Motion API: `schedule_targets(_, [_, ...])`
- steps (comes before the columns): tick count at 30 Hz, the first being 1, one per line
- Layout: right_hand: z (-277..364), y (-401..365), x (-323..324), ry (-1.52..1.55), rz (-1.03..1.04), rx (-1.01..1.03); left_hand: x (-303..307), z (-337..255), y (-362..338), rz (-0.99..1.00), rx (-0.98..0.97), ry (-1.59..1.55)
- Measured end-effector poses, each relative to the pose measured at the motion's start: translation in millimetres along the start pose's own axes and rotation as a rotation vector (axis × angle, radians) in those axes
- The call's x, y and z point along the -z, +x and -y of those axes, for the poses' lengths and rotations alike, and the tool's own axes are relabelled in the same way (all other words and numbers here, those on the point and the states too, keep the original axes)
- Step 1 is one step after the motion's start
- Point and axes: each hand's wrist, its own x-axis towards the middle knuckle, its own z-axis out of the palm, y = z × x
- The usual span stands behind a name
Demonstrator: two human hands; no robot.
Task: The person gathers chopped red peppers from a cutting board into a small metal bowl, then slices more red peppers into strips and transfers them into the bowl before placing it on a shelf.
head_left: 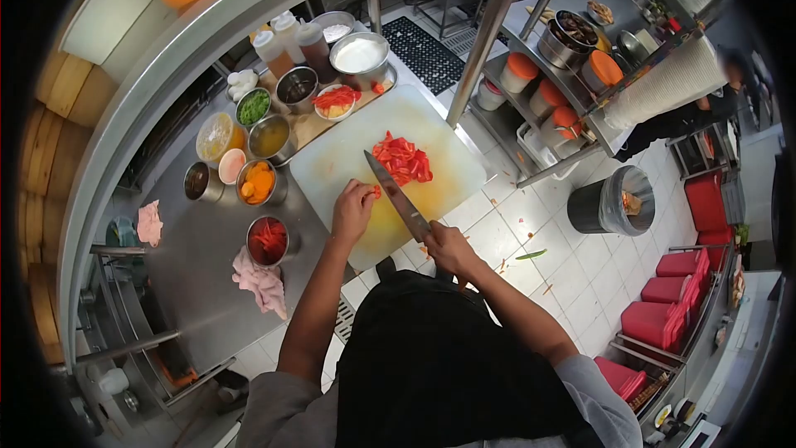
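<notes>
My right hand (pixel 448 247) is wrapped round the handle of a large kitchen knife (pixel 399 200), its blade slanting up and left over the board. My left hand (pixel 354 209) is closed, fingertips pinching a small piece of red pepper (pixel 377 192) just left of the blade. A pile of chopped red pepper (pixel 402 159) lies beyond the knife, close to its blade. Under all of this is a white cutting board (pixel 327 162), stained yellow in places. Left of the board stands a metal container of red pepper strips (pixel 268 241).
Metal containers hold orange pieces (pixel 256 182) and chopped greens (pixel 253 106). Squeeze bottles (pixel 274 51) and a bowl of white contents (pixel 359 53) stand at the back. Pink cloths (pixel 259 282) lie on the steel counter (pixel 191 282). A lined bin (pixel 612 202) stands right; another person is at far right.
</notes>
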Motion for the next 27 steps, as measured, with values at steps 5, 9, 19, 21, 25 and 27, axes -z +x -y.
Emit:
schedule_targets(5, [-4.3,9.7,-3.8,-0.021,0.016,0.038,0.2,-4.5,-3.5,-0.042,-0.025,0.0])
schedule_targets(9, [-7.2,6.6,-6.7,-0.051,0.05,0.014,-1.7,-2.3,-4.8,-0.067,-0.011,0.0])
schedule_targets(19, [-18.9,-29.3,-5.7,-0.124,0.069,0.059,-8.5,1.9,-10.6,-0.072,-0.023,0.031])
schedule_targets(21, [-22.2,-31.9,-5.1,-0.171,0.062,0.077,-10.4,0.8,-12.3,-0.071,-0.009,0.037])
schedule_targets(25, [-19.4,-34.9,-4.3,-0.211,0.078,0.033,-12.5,-2.4,-16.3,-0.099,-0.038,0.034])
schedule_targets(27, [-14.1,-29.3,-12.6,-0.279,0.042,0.005,-11.6,-0.3,-16.6,-0.086,-0.031,0.021])
